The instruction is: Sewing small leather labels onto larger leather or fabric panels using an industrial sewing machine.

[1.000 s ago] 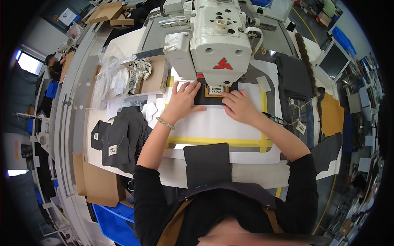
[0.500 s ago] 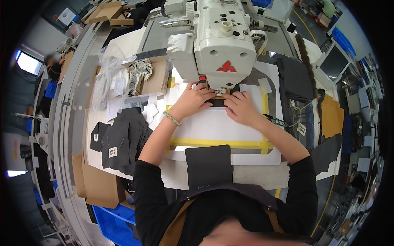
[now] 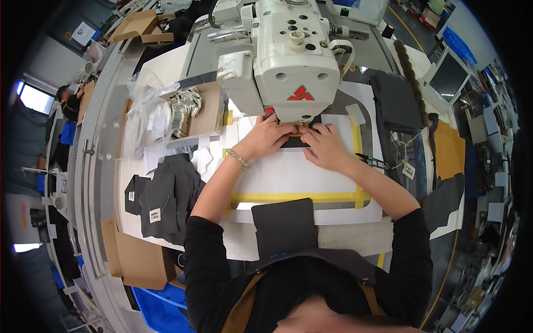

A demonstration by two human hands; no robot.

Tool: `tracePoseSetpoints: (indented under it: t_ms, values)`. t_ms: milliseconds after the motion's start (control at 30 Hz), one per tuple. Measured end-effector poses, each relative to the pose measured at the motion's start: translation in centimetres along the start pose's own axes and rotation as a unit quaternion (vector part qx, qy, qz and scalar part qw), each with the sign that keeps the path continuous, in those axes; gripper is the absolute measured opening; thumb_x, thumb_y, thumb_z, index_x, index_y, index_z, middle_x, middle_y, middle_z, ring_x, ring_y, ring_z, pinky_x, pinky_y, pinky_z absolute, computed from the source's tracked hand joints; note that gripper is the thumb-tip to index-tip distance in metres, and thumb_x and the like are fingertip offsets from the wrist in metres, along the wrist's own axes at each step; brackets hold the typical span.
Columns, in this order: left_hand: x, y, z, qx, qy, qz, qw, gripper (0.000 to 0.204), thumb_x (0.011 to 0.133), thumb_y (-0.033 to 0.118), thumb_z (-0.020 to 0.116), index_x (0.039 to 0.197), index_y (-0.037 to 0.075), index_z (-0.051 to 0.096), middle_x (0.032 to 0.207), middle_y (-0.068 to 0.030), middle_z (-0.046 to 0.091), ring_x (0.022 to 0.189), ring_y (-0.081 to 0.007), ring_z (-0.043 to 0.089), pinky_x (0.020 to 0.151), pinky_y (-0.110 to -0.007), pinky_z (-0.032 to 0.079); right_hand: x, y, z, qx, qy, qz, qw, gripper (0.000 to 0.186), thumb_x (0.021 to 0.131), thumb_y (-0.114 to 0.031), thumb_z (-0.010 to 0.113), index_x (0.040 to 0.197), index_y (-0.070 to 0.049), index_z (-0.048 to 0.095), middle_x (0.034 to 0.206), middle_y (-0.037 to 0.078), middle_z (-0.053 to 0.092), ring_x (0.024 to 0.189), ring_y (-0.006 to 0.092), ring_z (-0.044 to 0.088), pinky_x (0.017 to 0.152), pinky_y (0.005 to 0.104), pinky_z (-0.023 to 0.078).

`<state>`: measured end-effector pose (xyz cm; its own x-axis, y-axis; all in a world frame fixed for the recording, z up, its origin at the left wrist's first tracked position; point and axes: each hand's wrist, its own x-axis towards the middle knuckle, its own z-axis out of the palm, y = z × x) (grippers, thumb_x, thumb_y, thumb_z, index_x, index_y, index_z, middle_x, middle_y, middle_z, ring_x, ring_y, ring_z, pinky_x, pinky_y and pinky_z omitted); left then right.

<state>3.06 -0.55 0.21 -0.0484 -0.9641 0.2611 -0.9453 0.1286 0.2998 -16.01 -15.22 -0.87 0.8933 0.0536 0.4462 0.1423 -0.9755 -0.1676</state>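
Under the head of a white sewing machine lies a dark fabric piece, mostly covered by my fingers and the machine. My left hand reaches in from the left, with its fingertips bent together at a small woven label on that fabric. From the right, my right hand brings its curled fingers to the same label, thumb side near the cloth. The label itself is almost wholly hidden between the fingertips. Around the work spreads a white sheet edged with yellow tape.
To the left, a cardboard box holds many labels beside crumpled clear plastic. Dark labelled pieces are stacked nearer me. A dark panel lies at the front edge. Green-handled snips rest by my right forearm.
My left fingers have moved rightward over the label, which showed plainly between my hands before. My right hand stays almost in place. The whole view has shifted slightly.
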Motion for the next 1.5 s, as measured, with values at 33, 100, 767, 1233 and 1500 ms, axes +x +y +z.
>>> tracePoseSetpoints:
  t_ms: [33, 100, 767, 1233, 1500]
  values:
    - [-0.1, 0.0, 0.3, -0.006, 0.005, -0.001, 1.000, 0.028, 0.088, 0.017, 0.063, 0.116, 0.020, 0.064, 0.122, 0.0065, 0.064, 0.111, -0.0212, 0.053, 0.098, -0.044, 0.032, 0.0, 0.0, 0.0, -0.007, 0.006, -0.001, 1.000, 0.027, 0.081, -0.021, 0.067, 0.103, -0.009, 0.055, 0.120, 0.005, 0.061, 0.104, 0.0238, 0.051, 0.087, 0.0398, 0.037]
    - [-0.3, 0.2, 0.6, -0.014, 0.009, -0.001, 1.000, 0.028, 0.089, 0.017, 0.063, 0.116, 0.020, 0.064, 0.122, 0.0065, 0.064, 0.111, -0.0213, 0.053, 0.098, -0.044, 0.033, 0.0, 0.0, 0.0, -0.015, 0.011, 0.000, 1.000, 0.028, 0.081, -0.021, 0.067, 0.103, -0.009, 0.055, 0.120, 0.005, 0.061, 0.103, 0.0236, 0.051, 0.086, 0.0395, 0.037]
    - [-0.9, 1.9, 1.0, 0.087, 0.013, -0.067, 0.994, 0.046, 0.080, 0.004, 0.061, 0.123, 0.020, 0.063, 0.128, 0.0050, 0.060, 0.110, -0.0188, 0.053, 0.098, -0.043, 0.034, -0.5, 0.1, 0.0, 0.028, 0.093, -0.075, 0.992, 0.010, 0.078, -0.015, 0.068, 0.084, -0.011, 0.061, 0.090, -0.001, 0.064, 0.091, 0.0193, 0.056, 0.080, 0.0344, 0.041]
    - [0.2, 0.3, 1.0, 0.067, 0.013, -0.091, 0.994, 0.038, 0.089, 0.009, 0.060, 0.122, 0.028, 0.067, 0.109, 0.0001, 0.069, 0.106, -0.0227, 0.055, 0.101, -0.045, 0.030, 0.2, 1.6, 0.1, 0.071, 0.116, -0.102, 0.985, 0.014, 0.073, -0.010, 0.072, 0.072, -0.010, 0.058, 0.071, -0.001, 0.059, 0.071, 0.0190, 0.054, 0.067, 0.0321, 0.043]
    - [0.2, -1.1, 1.5, 0.019, -0.005, -0.142, 0.990, 0.038, 0.091, 0.010, 0.059, 0.122, 0.030, 0.068, 0.104, -0.0062, 0.069, 0.106, -0.0265, 0.054, 0.099, -0.046, 0.027, 0.9, 2.1, 0.5, 0.098, 0.127, -0.120, 0.980, 0.013, 0.072, -0.008, 0.072, 0.070, -0.009, 0.059, 0.073, 0.000, 0.061, 0.072, 0.0193, 0.055, 0.066, 0.0321, 0.043]
